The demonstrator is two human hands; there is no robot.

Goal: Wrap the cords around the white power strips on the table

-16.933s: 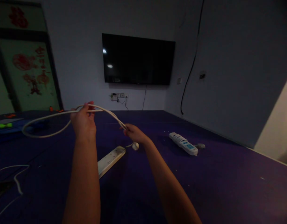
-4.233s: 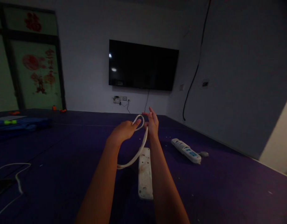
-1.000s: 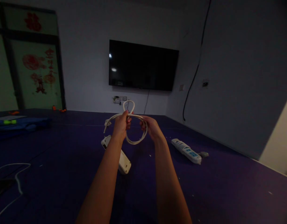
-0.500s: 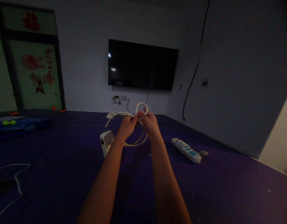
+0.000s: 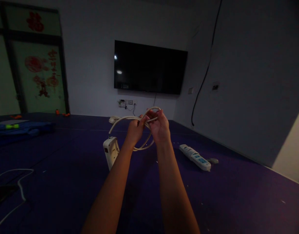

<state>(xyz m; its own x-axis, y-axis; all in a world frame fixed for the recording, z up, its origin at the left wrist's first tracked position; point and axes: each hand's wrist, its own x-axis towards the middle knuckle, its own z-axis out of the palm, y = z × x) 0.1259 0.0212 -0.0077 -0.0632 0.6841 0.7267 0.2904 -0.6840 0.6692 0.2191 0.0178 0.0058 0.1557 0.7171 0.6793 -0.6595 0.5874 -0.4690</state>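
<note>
A white cable (image 5: pixel 125 119) runs in loops through both of my hands. My left hand (image 5: pixel 136 130) is closed on the gathered coils, thumb on top. Higher and to the right, my right hand (image 5: pixel 161 126) grips the upper loop of the same cable between thumb and fingers. The cable's left end joins a white power strip (image 5: pixel 111 149), which hangs tilted beside my left forearm and is partly hidden by it. Behind my left hand, a pale object (image 5: pixel 113 119), perhaps the plug, shows on the far side of the coil.
A second power strip (image 5: pixel 195 157), wrapped in its cord, lies on the purple floor (image 5: pixel 227 195) at right. A white cord (image 5: pixel 21 188) lies at lower left, and blue cloth (image 5: pixel 30 127) farther back. A television (image 5: pixel 150 68) hangs on the wall.
My right hand has shifted slightly right and opened out from the left, drawing the small upright loop into a wider, lower one. The left hand keeps its hold on the coils.
</note>
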